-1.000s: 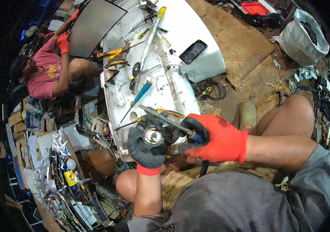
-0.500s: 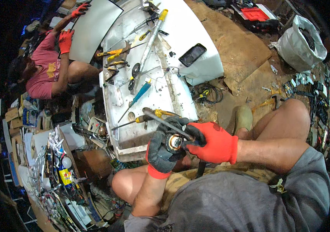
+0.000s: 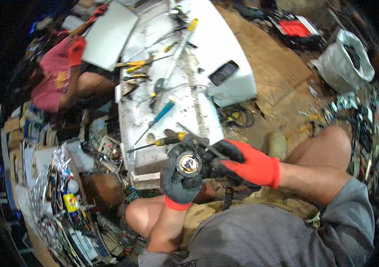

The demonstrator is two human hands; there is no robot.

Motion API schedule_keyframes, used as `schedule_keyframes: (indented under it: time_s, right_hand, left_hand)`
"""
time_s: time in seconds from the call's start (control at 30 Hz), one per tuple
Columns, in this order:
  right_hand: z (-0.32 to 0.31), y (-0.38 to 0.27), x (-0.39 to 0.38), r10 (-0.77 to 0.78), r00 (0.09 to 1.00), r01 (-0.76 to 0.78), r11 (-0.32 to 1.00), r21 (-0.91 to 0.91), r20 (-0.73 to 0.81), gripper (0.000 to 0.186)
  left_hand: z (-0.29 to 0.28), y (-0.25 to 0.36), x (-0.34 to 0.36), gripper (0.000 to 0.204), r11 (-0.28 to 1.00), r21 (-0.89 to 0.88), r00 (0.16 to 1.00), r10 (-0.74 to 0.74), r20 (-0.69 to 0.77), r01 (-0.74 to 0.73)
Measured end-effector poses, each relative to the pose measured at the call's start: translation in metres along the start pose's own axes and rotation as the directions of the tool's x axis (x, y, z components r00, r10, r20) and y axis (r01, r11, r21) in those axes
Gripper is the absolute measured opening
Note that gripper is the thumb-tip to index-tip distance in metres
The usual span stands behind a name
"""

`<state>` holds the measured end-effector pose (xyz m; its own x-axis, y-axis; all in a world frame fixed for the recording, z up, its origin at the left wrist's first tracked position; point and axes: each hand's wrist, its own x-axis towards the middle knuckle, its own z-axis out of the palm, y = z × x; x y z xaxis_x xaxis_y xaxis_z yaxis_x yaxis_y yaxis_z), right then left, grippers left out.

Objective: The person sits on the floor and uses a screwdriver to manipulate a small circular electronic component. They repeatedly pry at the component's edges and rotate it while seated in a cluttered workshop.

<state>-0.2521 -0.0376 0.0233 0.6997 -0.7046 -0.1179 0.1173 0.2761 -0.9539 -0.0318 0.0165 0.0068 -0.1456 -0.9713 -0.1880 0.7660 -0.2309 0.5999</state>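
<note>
My left hand (image 3: 176, 182), in a black and red glove, grips a round dark part (image 3: 197, 171) with a copper-coloured ring facing up. My right hand (image 3: 242, 163), gloved alike, is closed on a long thin metal tool (image 3: 186, 130) with its shaft angled up-left beside the part. Both hands are above the near end of a white panel work surface (image 3: 140, 169). Just beyond them lie a yellow-and-black screwdriver (image 3: 165, 140) and a blue-handled screwdriver (image 3: 163, 111); pliers (image 3: 134, 77) and a phone (image 3: 223, 72) lie farther back. The picture is somewhat blurred.
A co-worker in pink (image 3: 51, 78) sits at upper left, red-gloved hands on a flat panel (image 3: 107, 33). A white sack (image 3: 342, 75), a red case (image 3: 294, 29) and scattered electronic scrap (image 3: 362, 111) are on the right; piled scrap (image 3: 65, 200) fills the lower left.
The round part tilted, was partly covered by my right hand, and now faces up again with that hand right of it. The view has shifted slightly; the co-worker's panel looks lighter and angled differently.
</note>
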Motion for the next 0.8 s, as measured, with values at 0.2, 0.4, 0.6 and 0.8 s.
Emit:
schedule_keyframes:
  time_s: [0.2,0.4,0.6,0.8]
  right_hand:
    - [-0.024,-0.017,-0.036,-0.078,0.997,0.081,0.952,-0.296,0.023,0.074]
    - [-0.027,-0.019,-0.043,-0.043,0.985,0.131,0.824,-0.551,0.17,0.078]
    - [-0.023,-0.027,-0.047,-0.073,0.991,0.13,0.696,-0.707,0.111,0.075]
    - [-0.051,-0.046,-0.064,0.074,0.997,-0.035,0.544,-0.839,0.007,0.073]
  left_hand:
    - [0.006,0.028,0.0,0.056,0.955,-0.286,0.995,0.095,0.03,-0.082]
    - [0.008,0.043,-0.012,0.053,0.986,-0.124,0.994,0.103,-0.047,-0.108]
    - [-0.05,0.047,0.017,0.03,0.749,0.663,0.928,0.249,-0.278,-0.002]
    - [-0.051,0.035,0.05,0.03,0.758,0.65,0.968,0.12,-0.221,0.054]
